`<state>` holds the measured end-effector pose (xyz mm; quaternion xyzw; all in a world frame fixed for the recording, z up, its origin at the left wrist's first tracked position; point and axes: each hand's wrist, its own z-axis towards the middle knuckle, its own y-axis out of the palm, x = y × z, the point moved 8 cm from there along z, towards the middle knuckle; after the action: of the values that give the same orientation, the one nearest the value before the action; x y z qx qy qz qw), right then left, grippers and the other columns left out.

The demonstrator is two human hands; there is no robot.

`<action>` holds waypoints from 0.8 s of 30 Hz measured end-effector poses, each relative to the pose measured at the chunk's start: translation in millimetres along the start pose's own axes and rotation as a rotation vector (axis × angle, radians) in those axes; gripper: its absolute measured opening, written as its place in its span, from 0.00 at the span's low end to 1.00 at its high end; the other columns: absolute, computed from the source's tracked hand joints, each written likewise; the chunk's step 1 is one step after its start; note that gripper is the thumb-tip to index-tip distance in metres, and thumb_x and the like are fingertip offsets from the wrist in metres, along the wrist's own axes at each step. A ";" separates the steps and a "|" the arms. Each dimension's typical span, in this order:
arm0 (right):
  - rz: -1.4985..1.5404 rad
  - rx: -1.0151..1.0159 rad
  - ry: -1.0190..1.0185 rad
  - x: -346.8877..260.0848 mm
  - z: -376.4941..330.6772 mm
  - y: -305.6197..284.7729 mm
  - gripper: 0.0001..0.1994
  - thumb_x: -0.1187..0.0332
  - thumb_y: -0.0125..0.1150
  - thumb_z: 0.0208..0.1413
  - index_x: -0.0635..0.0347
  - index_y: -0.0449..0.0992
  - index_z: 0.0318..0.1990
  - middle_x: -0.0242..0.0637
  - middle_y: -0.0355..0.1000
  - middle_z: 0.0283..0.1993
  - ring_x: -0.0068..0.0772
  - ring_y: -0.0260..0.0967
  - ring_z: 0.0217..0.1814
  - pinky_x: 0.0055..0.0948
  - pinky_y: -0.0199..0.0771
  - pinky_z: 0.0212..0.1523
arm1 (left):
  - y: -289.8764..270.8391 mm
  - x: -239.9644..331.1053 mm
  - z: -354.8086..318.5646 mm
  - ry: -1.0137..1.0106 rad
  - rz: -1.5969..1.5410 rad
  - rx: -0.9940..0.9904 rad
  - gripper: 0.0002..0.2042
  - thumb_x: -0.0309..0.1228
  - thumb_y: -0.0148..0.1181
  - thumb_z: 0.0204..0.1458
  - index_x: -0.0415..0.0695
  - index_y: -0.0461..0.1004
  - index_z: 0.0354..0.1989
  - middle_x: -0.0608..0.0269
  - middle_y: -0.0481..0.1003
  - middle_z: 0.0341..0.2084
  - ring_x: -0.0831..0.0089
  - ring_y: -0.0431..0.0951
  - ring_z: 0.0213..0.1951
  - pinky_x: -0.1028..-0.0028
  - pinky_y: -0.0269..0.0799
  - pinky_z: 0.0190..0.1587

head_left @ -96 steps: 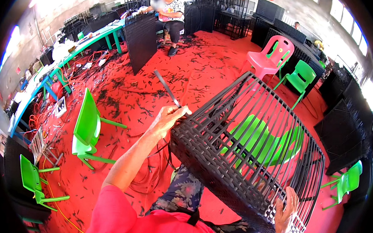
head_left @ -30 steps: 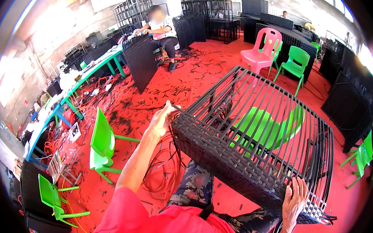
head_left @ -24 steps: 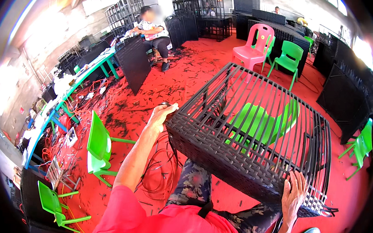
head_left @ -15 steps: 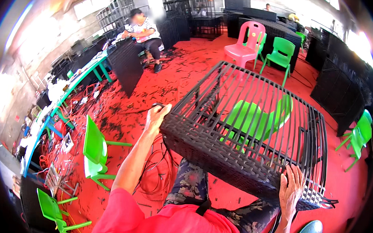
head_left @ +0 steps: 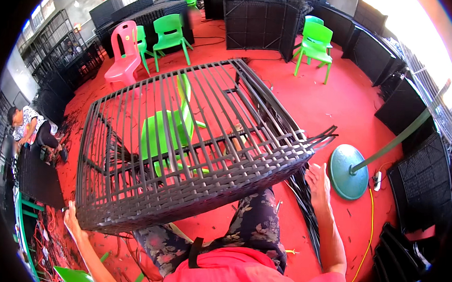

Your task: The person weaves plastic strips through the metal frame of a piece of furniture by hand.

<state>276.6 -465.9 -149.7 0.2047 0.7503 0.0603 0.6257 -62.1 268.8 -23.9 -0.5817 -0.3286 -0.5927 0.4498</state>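
Observation:
A black wicker furniture frame [head_left: 183, 189] lies tilted across my lap, tightly woven along its near side. Beyond the weave, long parallel strips [head_left: 135, 132] run to its far edge with gaps between. My left hand [head_left: 74, 224] is at the frame's near left corner, fingers closed, with a small dark tip by them that I cannot make out. Off the near right corner, my right hand [head_left: 319, 188] is raised with fingers apart, holding nothing. Close to it, loose strip ends [head_left: 322, 136] stick out from the weave. A green chair [head_left: 161, 133] shows through the strips.
A round green base [head_left: 349, 171] with a slanting pole stands at right, near a yellow cable [head_left: 371, 233]. Loose black strips [head_left: 306, 215] hang by my right leg. A pink chair [head_left: 125, 56], green chairs [head_left: 315, 41] and black panels [head_left: 259, 25] stand farther off. Another person [head_left: 32, 127] sits at left.
My view has swung to the right. The wicker frame has turned, and its loose strip ends now point away at right. My right hand has come off the woven edge; my left stays by its corner.

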 end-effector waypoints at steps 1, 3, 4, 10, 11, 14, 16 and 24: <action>0.111 -0.051 0.066 14.0 12.7 -3.8 0.29 0.45 0.41 0.56 0.64 0.63 0.51 0.39 0.67 0.46 0.34 0.64 0.49 0.31 0.62 0.53 | 3.0 2.8 -1.2 -0.004 -0.004 -0.008 0.16 0.38 0.55 0.51 0.37 0.73 0.42 0.65 0.73 0.35 0.77 0.72 0.35 0.76 0.67 0.39; 0.223 -0.101 0.126 23.9 34.7 1.2 0.33 0.43 0.38 0.56 0.66 0.60 0.54 0.41 0.66 0.50 0.37 0.62 0.53 0.34 0.58 0.56 | 4.2 2.6 -1.6 -0.008 -0.012 -0.018 0.16 0.38 0.54 0.51 0.38 0.73 0.42 0.65 0.73 0.35 0.77 0.71 0.35 0.77 0.67 0.39; 0.323 -0.189 0.174 25.9 43.6 17.1 0.33 0.42 0.36 0.56 0.65 0.59 0.55 0.42 0.65 0.50 0.38 0.61 0.54 0.36 0.55 0.58 | 1.9 4.4 -2.7 0.005 0.031 -0.008 0.16 0.38 0.54 0.52 0.38 0.73 0.42 0.65 0.73 0.34 0.77 0.71 0.34 0.77 0.67 0.39; 0.550 -0.469 0.112 9.1 118.7 50.6 0.26 0.49 0.47 0.53 0.65 0.66 0.47 0.48 0.63 0.54 0.46 0.62 0.53 0.46 0.66 0.49 | -18.5 2.6 10.5 0.106 0.194 0.014 0.18 0.42 0.52 0.52 0.39 0.73 0.41 0.65 0.73 0.33 0.76 0.71 0.34 0.76 0.66 0.40; 0.571 -0.492 -0.009 -15.0 108.1 64.5 0.26 0.51 0.49 0.52 0.66 0.65 0.49 0.48 0.62 0.55 0.47 0.62 0.53 0.45 0.65 0.52 | -34.5 -2.0 15.5 0.021 0.151 0.072 0.18 0.43 0.51 0.52 0.39 0.74 0.39 0.65 0.73 0.31 0.75 0.71 0.31 0.76 0.66 0.36; 0.617 -0.438 -0.090 -41.1 115.7 62.9 0.28 0.50 0.43 0.55 0.65 0.61 0.54 0.48 0.60 0.57 0.47 0.57 0.59 0.44 0.59 0.57 | -86.8 -28.5 45.0 -0.103 0.009 0.175 0.18 0.48 0.49 0.52 0.46 0.73 0.40 0.63 0.74 0.27 0.74 0.74 0.27 0.79 0.69 0.29; 0.687 -0.387 -0.025 -47.0 114.8 65.5 0.29 0.49 0.36 0.57 0.65 0.57 0.56 0.46 0.58 0.59 0.46 0.54 0.61 0.43 0.58 0.58 | -144.5 -45.1 68.7 -0.221 -0.076 0.180 0.19 0.51 0.49 0.51 0.51 0.71 0.43 0.62 0.74 0.32 0.76 0.75 0.31 0.80 0.70 0.31; 0.827 -0.407 -0.017 -64.9 89.3 75.9 0.33 0.40 0.35 0.55 0.58 0.54 0.59 0.40 0.56 0.61 0.43 0.53 0.62 0.44 0.54 0.59 | -232.1 -13.6 53.9 -0.214 -0.010 0.272 0.19 0.49 0.49 0.51 0.50 0.69 0.46 0.65 0.72 0.42 0.73 0.72 0.43 0.70 0.66 0.46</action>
<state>388.9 -436.6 -82.9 0.3603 0.5732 0.4495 0.5827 -254.4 408.1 -0.5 -0.5737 -0.4545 -0.4797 0.4839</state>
